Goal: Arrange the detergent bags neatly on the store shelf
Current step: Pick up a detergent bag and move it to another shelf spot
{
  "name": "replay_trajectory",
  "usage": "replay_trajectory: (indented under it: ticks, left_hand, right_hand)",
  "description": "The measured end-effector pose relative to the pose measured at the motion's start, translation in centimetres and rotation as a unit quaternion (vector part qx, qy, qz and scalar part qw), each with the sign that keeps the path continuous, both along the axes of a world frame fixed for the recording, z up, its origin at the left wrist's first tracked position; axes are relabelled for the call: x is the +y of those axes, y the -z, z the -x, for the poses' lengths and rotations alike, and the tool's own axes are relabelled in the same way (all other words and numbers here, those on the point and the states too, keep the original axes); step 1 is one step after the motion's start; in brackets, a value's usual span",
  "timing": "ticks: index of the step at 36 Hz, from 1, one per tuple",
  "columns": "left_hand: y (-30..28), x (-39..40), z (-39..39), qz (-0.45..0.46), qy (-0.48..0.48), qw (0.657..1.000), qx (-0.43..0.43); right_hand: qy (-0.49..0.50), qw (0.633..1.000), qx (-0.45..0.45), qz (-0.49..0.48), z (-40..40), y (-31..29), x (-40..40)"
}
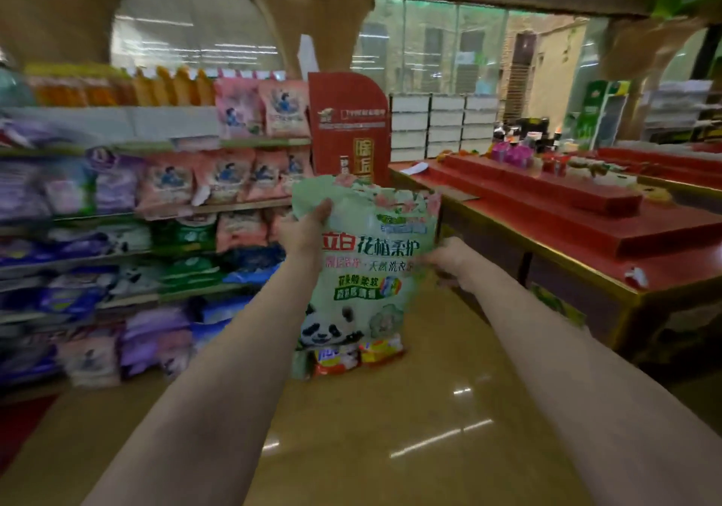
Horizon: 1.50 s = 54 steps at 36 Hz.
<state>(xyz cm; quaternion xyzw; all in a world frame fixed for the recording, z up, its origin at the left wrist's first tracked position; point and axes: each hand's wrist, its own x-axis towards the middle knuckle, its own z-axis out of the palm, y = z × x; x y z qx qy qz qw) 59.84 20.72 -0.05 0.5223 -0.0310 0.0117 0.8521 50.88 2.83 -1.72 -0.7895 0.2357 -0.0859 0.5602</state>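
Note:
A large pale green detergent bag [363, 271] with a panda picture and red and green lettering hangs upright in front of me, above the floor. My left hand [304, 228] grips its upper left edge. Gripping its right edge at mid height is my right hand [449, 257], partly hidden behind the bag. The store shelf [242, 205] stands to the left, filled with pink, purple, green and blue detergent bags in rows.
A red display stand [347, 126] stands at the shelf's right end. A long red stepped counter [586, 224] with goods runs along the right. Small orange and red packs [359, 355] sit on the glossy floor below the bag.

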Motion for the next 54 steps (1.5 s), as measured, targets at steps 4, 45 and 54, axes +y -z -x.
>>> replay_trajectory:
  ticks: [4, 45, 54]
  left_hand:
    - [-0.5, -0.4, -2.7, -0.008, -0.073, 0.997, -0.001]
    - [-9.6, 17.9, -31.2, 0.062, -0.245, 0.967, -0.017]
    - [-9.0, 25.8, -40.3, -0.110, -0.219, 0.968, -0.063]
  right_hand:
    - [-0.062, 0.998, 0.014, 0.018, -3.7, -0.8, -0.5]
    - [-0.307, 0.920, -0.171, -0.170, -39.1, 0.9, 17.4]
    - [-0.186, 0.920, -0.280, -0.204, -48.4, -1.6, 22.7]
